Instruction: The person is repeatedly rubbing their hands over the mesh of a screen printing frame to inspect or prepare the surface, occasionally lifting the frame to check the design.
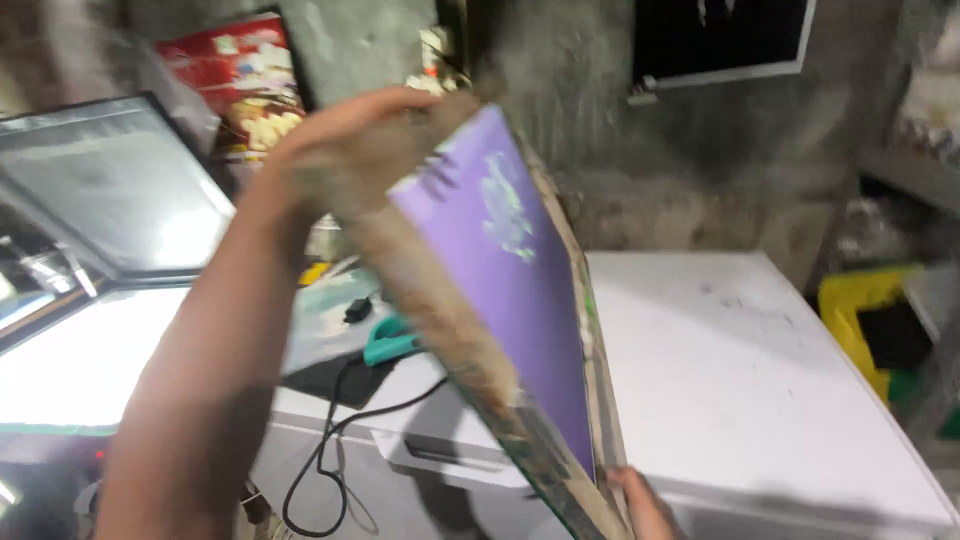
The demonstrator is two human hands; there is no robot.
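While held tilted in mid-air, purple-meshed screen frame point(500, 290) gripped at top edge by left hand point(330, 150), fingers curled shut; bottom corner pinched by right hand point(640, 505). Could slip or swing into white table point(760, 390) below. Nearby: black cable point(330, 450), teal tool point(385, 345), lit glass panel point(90, 350).

The frame point(500, 330) is a wooden-edged screen with purple mesh and a pale blotchy mark near its top (the picture is blurred, so the mark's shape is unclear). It is held up off the table, tilted steeply and seen nearly edge-on, its worn, stained wood facing the camera.
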